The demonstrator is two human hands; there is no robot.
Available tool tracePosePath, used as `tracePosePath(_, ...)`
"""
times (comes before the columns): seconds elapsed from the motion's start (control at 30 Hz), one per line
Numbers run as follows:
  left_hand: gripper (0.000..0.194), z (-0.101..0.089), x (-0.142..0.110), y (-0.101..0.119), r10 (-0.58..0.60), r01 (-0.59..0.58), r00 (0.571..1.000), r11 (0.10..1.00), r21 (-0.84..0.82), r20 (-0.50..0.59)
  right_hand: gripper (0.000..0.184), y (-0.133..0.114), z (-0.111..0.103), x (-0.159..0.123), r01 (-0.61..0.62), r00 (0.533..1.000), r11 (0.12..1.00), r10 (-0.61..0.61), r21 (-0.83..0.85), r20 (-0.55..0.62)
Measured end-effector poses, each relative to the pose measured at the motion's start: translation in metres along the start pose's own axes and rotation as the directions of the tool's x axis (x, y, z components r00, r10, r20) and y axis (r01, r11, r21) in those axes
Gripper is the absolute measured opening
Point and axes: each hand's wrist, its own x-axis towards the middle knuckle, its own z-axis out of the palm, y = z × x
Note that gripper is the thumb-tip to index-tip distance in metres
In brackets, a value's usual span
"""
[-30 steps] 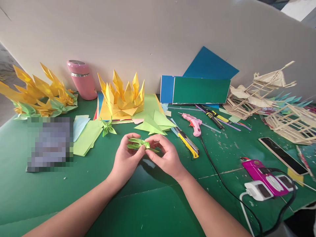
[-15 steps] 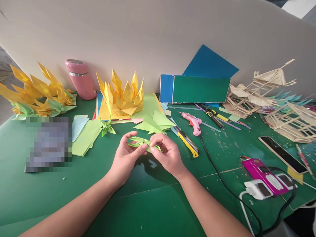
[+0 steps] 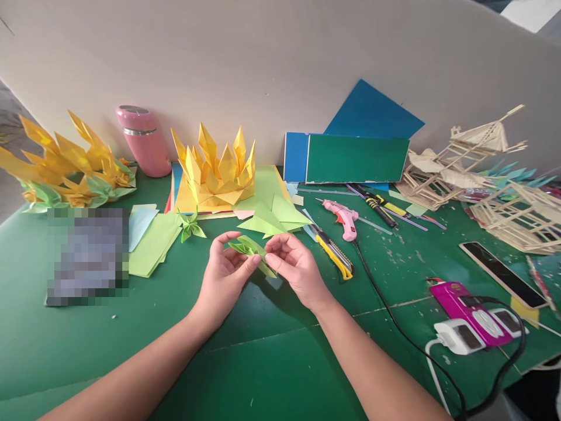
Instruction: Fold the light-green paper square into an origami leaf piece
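Between my two hands is a green folded paper flower [image 3: 246, 247], held just above the green table. My left hand [image 3: 225, 272] pinches it between thumb and fingers from the left. From the right, my right hand [image 3: 295, 266] closes thumb and fingertips on its edge; part of the paper is hidden behind the fingers. A finished-looking green paper flower [image 3: 191, 227] lies to the left, beside a stack of green paper sheets [image 3: 151, 248]. Behind my hands rests a green folded paper piece [image 3: 267, 217].
A yellow paper crown [image 3: 219, 181] stands at the back, near a pink bottle [image 3: 146, 143]. To the right lie a yellow utility knife [image 3: 333, 252], a pink glue gun [image 3: 344, 216] with its cord, a magenta power strip [image 3: 468, 310] and a phone [image 3: 502, 273]. Stick models [image 3: 521, 216] fill the far right.
The paper flower has turned in my fingers, its petals now tilted and spread differently. My right-hand fingers have shifted slightly along its edge. Everything else on the table stays put.
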Motion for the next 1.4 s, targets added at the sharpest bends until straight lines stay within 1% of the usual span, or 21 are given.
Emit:
tracePosePath(0.13, 0.046, 0.001, 0.0, -0.002, -0.001, 0.002, 0.999, 1.0, -0.028, 0.047, 0.018, 0.002, -0.001, 0.001, -0.037, 0.999, 0.999, 0.037, 0.026, -0.004)
tracePosePath(0.4, 0.039, 0.002, -0.002, 0.002, -0.005, 0.005, 1.0, 1.0, 0.024, -0.009, 0.023, 0.002, -0.001, 0.002, -0.122, 0.991, 0.991, 0.119, 0.049, 0.06)
tracePosePath(0.5, 0.037, 0.001, -0.002, 0.001, -0.025, 0.025, 1.0, 0.999, 0.031, -0.011, 0.023, 0.001, -0.001, 0.001, -0.116, 0.989, 0.991, 0.109, 0.067, 0.102)
tracePosePath(0.63, 0.025, -0.001, 0.0, 0.0, -0.08, 0.08, 0.997, 0.997, 0.021, 0.016, 0.031, 0.001, 0.002, -0.001, -0.052, 0.983, 0.998, 0.043, 0.044, 0.181)
tracePosePath(0.7, 0.026, -0.002, 0.0, 0.0, -0.105, 0.105, 0.994, 0.994, 0.022, 0.021, 0.027, 0.001, 0.002, -0.002, -0.013, 0.987, 1.0, 0.01, 0.014, 0.16)
tracePosePath(0.8, 0.029, -0.002, 0.0, 0.002, -0.145, 0.145, 0.989, 0.987, 0.066, 0.0, 0.02, 0.001, 0.002, -0.002, 0.037, 0.998, 0.997, -0.033, -0.066, 0.061)
tracePosePath(0.87, 0.031, -0.002, 0.0, 0.003, -0.171, 0.171, 0.985, 0.983, 0.073, -0.006, 0.021, 0.0, 0.001, -0.002, 0.057, 0.998, 0.993, -0.056, -0.1, 0.017)
tracePosePath(1.0, 0.036, -0.001, -0.002, 0.005, -0.192, 0.191, 0.981, 0.981, 0.024, 0.001, 0.027, 0.0, 0.002, -0.002, 0.086, 0.996, 0.991, -0.088, -0.101, -0.015)
tracePosePath(1.1, 0.038, -0.001, -0.003, 0.006, -0.202, 0.202, 0.979, 0.979, -0.003, 0.007, 0.028, 0.002, 0.004, -0.002, 0.114, 0.992, 0.986, -0.12, -0.123, -0.043)
tracePosePath(1.17, 0.039, -0.001, -0.003, 0.006, -0.207, 0.207, 0.978, 0.978, 0.001, 0.003, 0.026, 0.004, 0.005, -0.003, 0.143, 0.985, 0.975, -0.158, -0.172, -0.073)
tracePosePath(1.23, 0.038, 0.0, -0.003, 0.005, -0.199, 0.199, 0.98, 0.98, 0.011, -0.011, 0.025, 0.005, 0.006, -0.004, 0.179, 0.974, 0.956, -0.205, -0.233, -0.094)
tracePosePath(1.3, 0.037, 0.0, -0.003, 0.004, -0.167, 0.168, 0.986, 0.986, 0.024, -0.019, 0.029, 0.004, 0.008, -0.006, 0.216, 0.965, 0.936, -0.248, -0.279, -0.085)
tracePosePath(1.4, 0.033, 0.001, -0.003, 0.003, -0.122, 0.121, 0.992, 0.991, 0.065, 0.015, 0.036, 0.003, 0.01, -0.007, 0.245, 0.96, 0.918, -0.275, -0.312, -0.058)
